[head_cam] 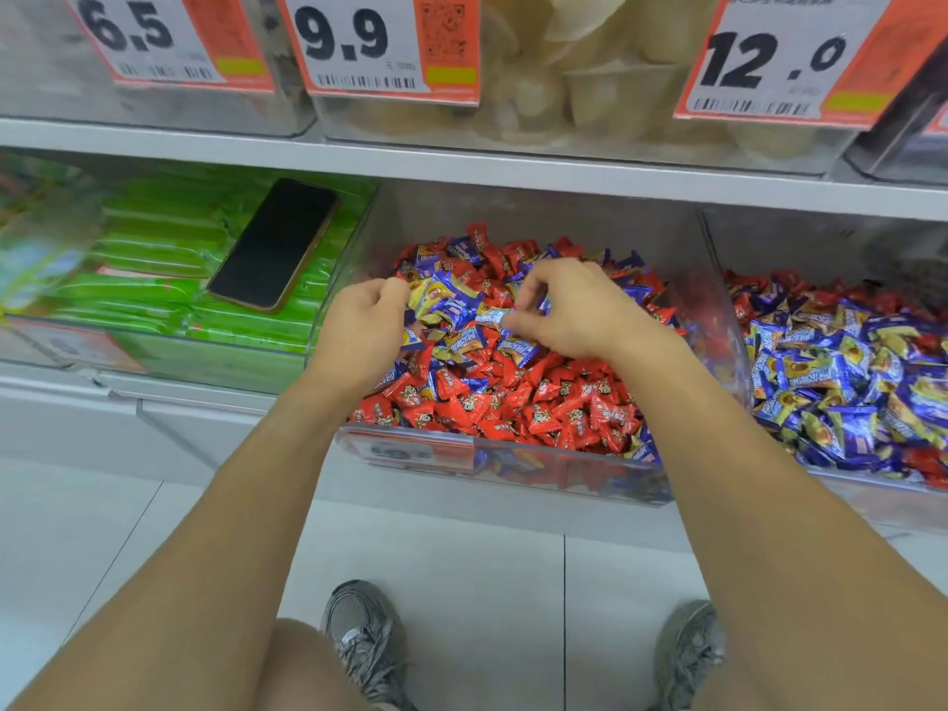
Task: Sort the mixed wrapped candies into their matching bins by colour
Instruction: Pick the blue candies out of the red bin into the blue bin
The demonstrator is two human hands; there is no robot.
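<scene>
A clear middle bin point(513, 454) holds mostly red wrapped candies point(544, 402) with blue candies point(456, 305) mixed in on top. The right bin point(872, 484) holds mostly blue candies point(841, 387) with some red ones at its back and front. Both hands are inside the middle bin. My left hand point(367, 325) grips a bunch of blue candies in curled fingers. My right hand point(569, 310) pinches a blue candy between thumb and fingertips, close beside the left hand.
A black phone point(274, 243) lies on green packets in the left bin point(169, 346). An upper shelf point(461, 164) carries clear tubs with price tags 6.5, 9.9 and 12.0. My grey shoes stand on the white tiled floor point(461, 582) below.
</scene>
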